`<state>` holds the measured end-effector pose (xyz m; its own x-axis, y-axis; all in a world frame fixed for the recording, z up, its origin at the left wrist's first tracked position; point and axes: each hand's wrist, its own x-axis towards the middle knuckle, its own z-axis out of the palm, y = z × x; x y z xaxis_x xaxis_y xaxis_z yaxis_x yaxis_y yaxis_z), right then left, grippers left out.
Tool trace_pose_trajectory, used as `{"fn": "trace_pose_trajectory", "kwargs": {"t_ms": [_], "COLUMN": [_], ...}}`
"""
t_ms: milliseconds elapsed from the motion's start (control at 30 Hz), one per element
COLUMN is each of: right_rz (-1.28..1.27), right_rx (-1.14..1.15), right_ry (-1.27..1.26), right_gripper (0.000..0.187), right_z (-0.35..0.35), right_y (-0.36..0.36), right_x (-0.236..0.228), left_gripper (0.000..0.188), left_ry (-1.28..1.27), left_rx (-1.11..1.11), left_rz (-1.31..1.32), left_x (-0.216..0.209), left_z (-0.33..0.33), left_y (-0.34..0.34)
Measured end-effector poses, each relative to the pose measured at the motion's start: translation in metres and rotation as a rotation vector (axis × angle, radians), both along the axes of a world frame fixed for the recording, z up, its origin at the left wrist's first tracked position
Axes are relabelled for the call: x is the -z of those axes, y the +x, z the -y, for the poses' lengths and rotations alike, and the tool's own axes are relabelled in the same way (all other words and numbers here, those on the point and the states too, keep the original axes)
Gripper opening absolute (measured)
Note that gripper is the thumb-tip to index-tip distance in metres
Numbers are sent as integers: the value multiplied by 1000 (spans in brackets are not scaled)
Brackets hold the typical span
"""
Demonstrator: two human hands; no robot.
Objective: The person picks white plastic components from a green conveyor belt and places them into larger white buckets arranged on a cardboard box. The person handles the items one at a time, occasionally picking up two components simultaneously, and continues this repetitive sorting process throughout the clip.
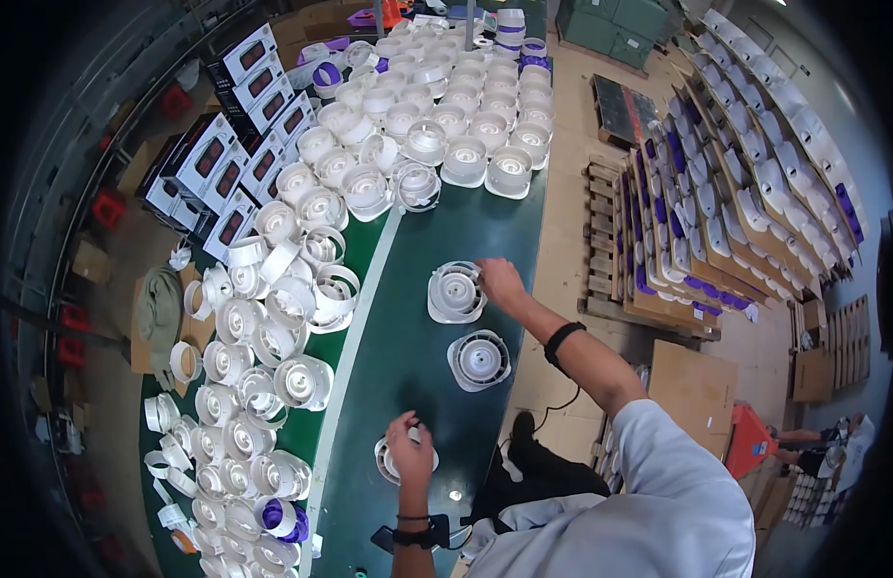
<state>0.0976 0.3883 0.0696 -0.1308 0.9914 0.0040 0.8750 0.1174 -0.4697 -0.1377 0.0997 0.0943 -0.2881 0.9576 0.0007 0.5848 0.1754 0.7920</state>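
Note:
Three white round housings stand in a row along the dark green bench. My right hand (499, 281) has its fingers closed on the right rim of the far housing (456, 294), which has a pale round centre. A bit nearer stands a middle housing (479, 361) with a grey ribbed disc inside; neither hand touches it. My left hand (408, 451) is over the near housing (387, 464) and covers much of it. Its fingers are bent and apart, with nothing visible between them. Whether they touch that housing cannot be made out.
Many similar white housings (302, 382) crowd the bench's left side and far end. Printed boxes (208, 154) are stacked at far left. To the right, layered racks of curved white parts (716, 212) stand by a wooden pallet (604, 231). Another person (851, 448) is at far right.

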Motion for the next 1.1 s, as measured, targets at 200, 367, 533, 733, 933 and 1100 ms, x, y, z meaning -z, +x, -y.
{"fn": "trace_pose_trajectory", "kwargs": {"t_ms": [200,367,533,733,933,1100], "right_rz": [124,112,47,10,-5,-78], "right_rx": [-28,-78,-82,-96,-97,-400], "right_ry": [-99,-170,-168,-161,-145,281], "right_gripper": [16,14,14,15,14,10], "right_z": [-28,-26,-28,-28,-24,-13], "right_y": [8,-1,8,9,2,4], "right_x": [40,26,26,17,10,6], "left_gripper": [38,47,38,23,22,17], "left_ry": [76,161,23,49,-12,67], "left_rx": [410,604,705,694,698,731], "left_rz": [-49,-239,-469,-581,-611,-690], "left_x": [-17,-13,32,45,52,68], "left_z": [-60,-83,-91,-85,-80,-88], "left_y": [69,108,129,135,124,114]}}
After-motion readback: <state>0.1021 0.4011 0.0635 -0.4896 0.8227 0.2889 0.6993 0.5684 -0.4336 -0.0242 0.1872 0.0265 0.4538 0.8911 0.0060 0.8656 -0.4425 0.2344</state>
